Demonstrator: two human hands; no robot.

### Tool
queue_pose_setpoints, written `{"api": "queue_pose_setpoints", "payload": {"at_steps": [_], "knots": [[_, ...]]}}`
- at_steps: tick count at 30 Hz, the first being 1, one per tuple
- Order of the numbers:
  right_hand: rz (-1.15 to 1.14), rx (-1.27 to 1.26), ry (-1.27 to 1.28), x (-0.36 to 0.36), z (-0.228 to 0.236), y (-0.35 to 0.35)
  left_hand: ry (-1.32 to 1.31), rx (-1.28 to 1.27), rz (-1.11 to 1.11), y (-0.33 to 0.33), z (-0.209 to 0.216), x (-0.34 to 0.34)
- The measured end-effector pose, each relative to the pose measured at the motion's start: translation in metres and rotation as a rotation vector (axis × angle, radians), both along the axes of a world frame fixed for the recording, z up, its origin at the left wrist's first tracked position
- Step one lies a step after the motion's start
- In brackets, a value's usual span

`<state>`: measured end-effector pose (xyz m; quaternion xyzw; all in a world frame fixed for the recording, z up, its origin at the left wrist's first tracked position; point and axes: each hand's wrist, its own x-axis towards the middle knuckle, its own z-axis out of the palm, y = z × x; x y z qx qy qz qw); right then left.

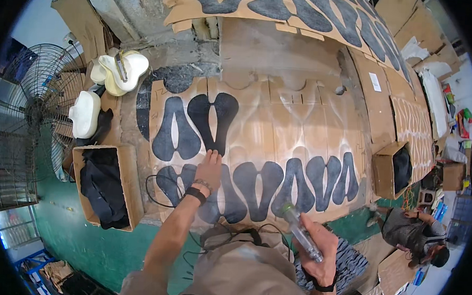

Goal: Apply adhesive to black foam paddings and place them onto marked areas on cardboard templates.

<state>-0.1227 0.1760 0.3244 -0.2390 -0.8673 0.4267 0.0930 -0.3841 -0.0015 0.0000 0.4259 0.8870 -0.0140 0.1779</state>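
Two rows of black saddle-shaped cut pieces lie on a brown cardboard sheet. My left hand reaches to the upper row, its fingers stretched out, fingertips on the lower end of a darker black piece with a slit in its middle. Left of it lies a greyer piece of similar shape. Closed round a clear, tube-shaped tool with a green end, my right hand is over the near edge of the work surface. The green end is near a black piece in the lower row.
An open box of black material stands at left, beside white saddle-shaped forms and a wire-caged fan. Another box is at right. More pieces lie on a raised cardboard sheet. Lower right, another person. A dark cable loops near my left arm.
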Motion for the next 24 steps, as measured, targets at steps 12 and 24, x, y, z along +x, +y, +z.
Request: {"api": "queue_pose_setpoints", "payload": {"at_steps": [12, 24], "knots": [[0.233, -0.096, 0.068, -0.003, 0.003, -0.002, -0.038, 0.089, 0.007, 0.002, 0.005, 0.001], [0.295, -0.185, -0.011, 0.001, 0.010, 0.009, -0.057, 0.035, -0.007, 0.006, 0.021, 0.005]]}}
